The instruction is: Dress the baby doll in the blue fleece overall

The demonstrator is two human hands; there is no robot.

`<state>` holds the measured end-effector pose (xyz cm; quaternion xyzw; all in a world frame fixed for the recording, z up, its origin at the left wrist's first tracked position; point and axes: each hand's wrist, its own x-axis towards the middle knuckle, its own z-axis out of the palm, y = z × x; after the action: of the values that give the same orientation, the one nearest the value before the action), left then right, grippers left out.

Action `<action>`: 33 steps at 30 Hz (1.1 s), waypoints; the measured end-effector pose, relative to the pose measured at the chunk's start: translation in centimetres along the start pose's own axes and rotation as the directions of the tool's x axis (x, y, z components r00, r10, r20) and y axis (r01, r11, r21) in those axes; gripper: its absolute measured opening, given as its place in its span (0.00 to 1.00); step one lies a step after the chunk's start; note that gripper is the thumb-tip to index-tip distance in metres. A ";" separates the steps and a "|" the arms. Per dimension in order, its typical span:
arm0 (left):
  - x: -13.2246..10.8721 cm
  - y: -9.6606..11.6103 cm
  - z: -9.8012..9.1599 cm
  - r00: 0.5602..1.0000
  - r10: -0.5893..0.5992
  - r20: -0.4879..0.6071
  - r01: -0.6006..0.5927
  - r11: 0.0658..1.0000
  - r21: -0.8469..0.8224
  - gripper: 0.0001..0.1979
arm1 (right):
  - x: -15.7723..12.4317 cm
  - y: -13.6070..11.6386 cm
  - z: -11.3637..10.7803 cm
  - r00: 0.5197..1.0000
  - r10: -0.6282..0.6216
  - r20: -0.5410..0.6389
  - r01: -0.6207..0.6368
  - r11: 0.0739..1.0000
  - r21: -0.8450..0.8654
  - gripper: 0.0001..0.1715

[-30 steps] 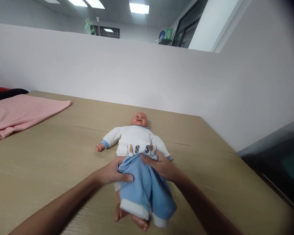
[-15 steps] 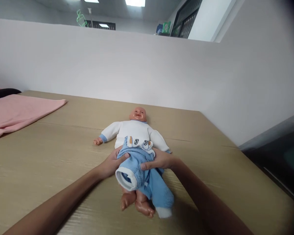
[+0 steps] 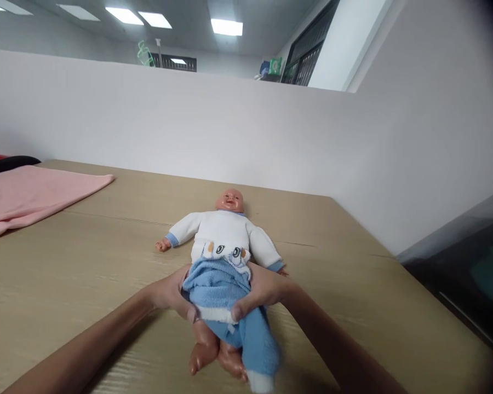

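Observation:
A baby doll [image 3: 224,229] lies on its back, head away from me, in a white top with blue cuffs. Bunched over its belly and hips are blue fleece pants [image 3: 219,282] with white cuffs and cartoon eyes on the fabric. My left hand [image 3: 173,293] grips the pants' left side, thumb by the white band of one leg opening. On the other side, my right hand [image 3: 265,287] holds them with its thumb on the same band. Some fingers of both hands are hidden. One pant leg hangs beside the doll's bare feet [image 3: 205,355].
The tan tabletop [image 3: 107,284] runs back to a white partition [image 3: 189,126]. At the left lies a pink cloth [image 3: 36,191], with a black-and-red item [image 3: 8,162] behind it. A dark object [image 3: 460,273] stands past the table's right edge.
The round cuff opening that faced me has been turned flat, and my thumbs have moved down onto its white band. The camera view has tilted up slightly.

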<state>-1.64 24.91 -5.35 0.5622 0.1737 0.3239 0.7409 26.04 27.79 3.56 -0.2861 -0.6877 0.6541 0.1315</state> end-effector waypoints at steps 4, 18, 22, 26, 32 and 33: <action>0.2 0.6 -0.1 0.997 -0.070 -0.012 0.071 0.996 0.054 0.59 | -0.1 -0.5 0.7 1.000 0.001 0.003 -0.001 0.996 0.095 0.51; -0.1 0.6 0.7 0.969 -0.007 -0.247 0.047 0.987 0.156 0.39 | -0.2 -1.9 1.5 0.994 -0.084 0.068 0.082 0.996 0.036 0.42; 0.3 0.5 0.6 0.964 -0.014 -0.266 0.017 1.000 0.010 0.36 | 0.1 -1.3 2.5 0.946 -0.070 -0.316 0.044 0.995 -0.089 0.43; 0.9 1.1 1.6 0.944 -0.042 -0.327 0.050 0.999 0.016 0.41 | 0.6 -1.4 3.0 0.865 -0.094 -0.493 0.032 0.991 -0.133 0.37; 1.6 2.0 2.7 0.846 0.034 -0.532 0.110 0.965 0.237 0.41 | 0.4 -1.9 3.1 0.789 -0.021 -0.614 -0.099 0.982 -0.160 0.28; 1.6 2.2 2.8 0.836 0.050 -0.546 0.120 0.955 0.272 0.39 | 0.2 -1.9 3.1 0.806 -0.012 -0.592 -0.103 0.982 -0.159 0.28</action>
<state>0.66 24.36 -2.25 0.5469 0.4348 0.4275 0.5736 23.75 25.42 5.05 -0.5023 -0.6631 0.4696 0.2958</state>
